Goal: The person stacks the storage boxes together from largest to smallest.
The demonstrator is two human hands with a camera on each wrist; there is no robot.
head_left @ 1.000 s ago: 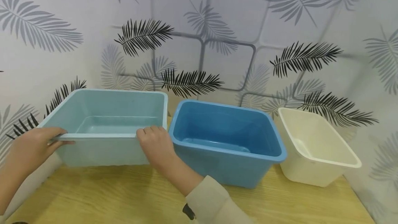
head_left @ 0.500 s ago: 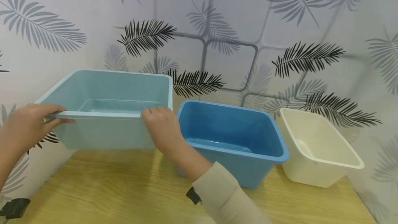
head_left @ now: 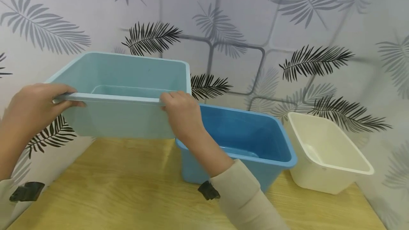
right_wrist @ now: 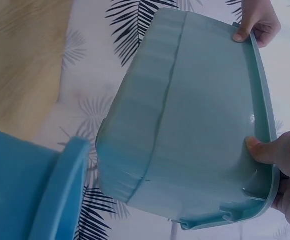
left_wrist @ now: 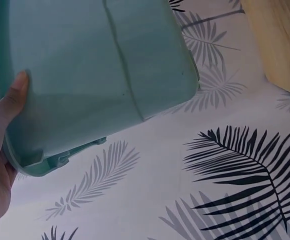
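Hd: fwd/dn | wr. cams: close, share teal tub (right_wrist: 190, 115) | tilt unclear

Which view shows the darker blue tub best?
Head view: the darker blue tub shows its inside and most of its rim, partly covered. The right wrist view catches only a section; the left wrist view, none.

A leaf-patterned wall (head_left: 236, 10) and wood-grain table (head_left: 140, 184) suggest a home interior.

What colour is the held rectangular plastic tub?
The tub is pale blue-green, clearest in the head view.
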